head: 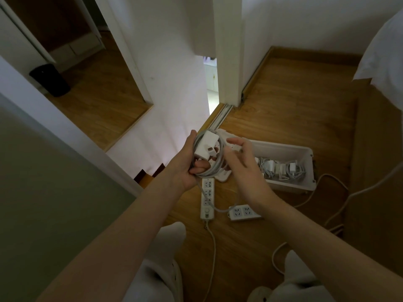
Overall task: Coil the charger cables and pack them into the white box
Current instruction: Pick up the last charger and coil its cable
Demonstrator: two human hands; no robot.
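My left hand (pixel 189 168) grips a white charger brick (pixel 206 144) with its grey-white cable (pixel 214 168) wound in loops around it. A loose tail of that cable hangs down toward the floor. My right hand (pixel 242 158) hovers just right of the coil, fingers relaxed and spread, holding nothing. Behind my hands on the wooden floor stands the white box (pixel 305 151), open, with several coiled chargers (pixel 281 170) lying inside it.
Two white power strips (pixel 207 198) (pixel 244 212) lie on the floor below my hands, their cords trailing right and toward me. A white lid (pixel 224 177) lies partly hidden under the coil. My knees fill the bottom edge; a wall corner and doorway stand ahead.
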